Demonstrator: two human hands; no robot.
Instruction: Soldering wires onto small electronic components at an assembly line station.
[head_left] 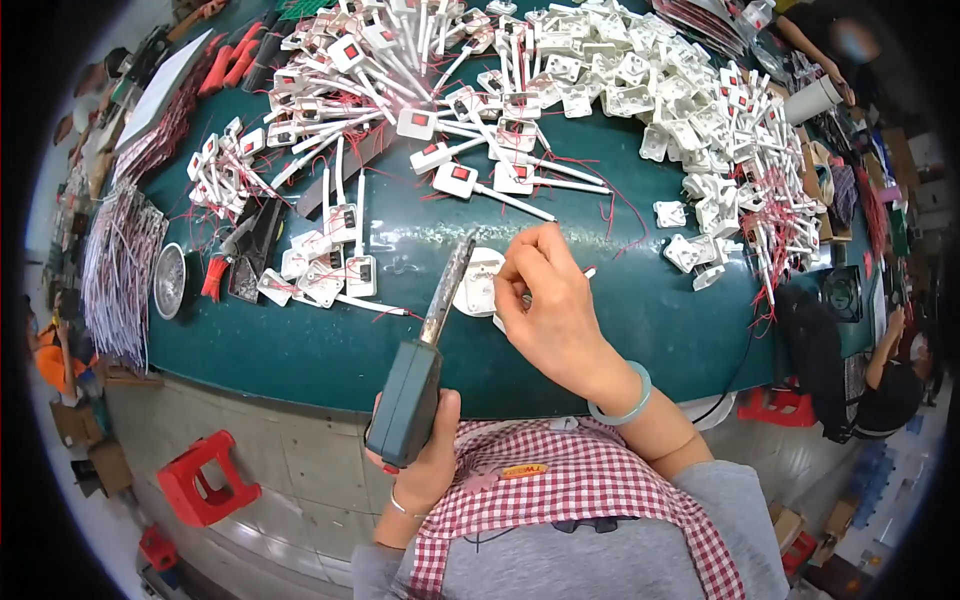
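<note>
In my left hand (425, 455) is a gun-shaped tool (405, 390) with a dark green body and a long, worn metal barrel pointing up and away. My right hand (550, 305) is closed in a pinch just right of the barrel; what its fingers hold, if anything, is hidden. Under and beside it lies a white plastic housing (478, 290), partly covered by the hand. A white end with a bit of red (590, 272) peeks out past its knuckles. Beyond lies a white stick-handled part with a red switch (458, 180).
More switch parts (340, 60) with red wires heap at the back, white housings (610, 60) at the back right. A small group of white parts (320, 270) and a metal bowl (170, 281) stand left. Red stools (205, 480) are on the floor. Other people sit around.
</note>
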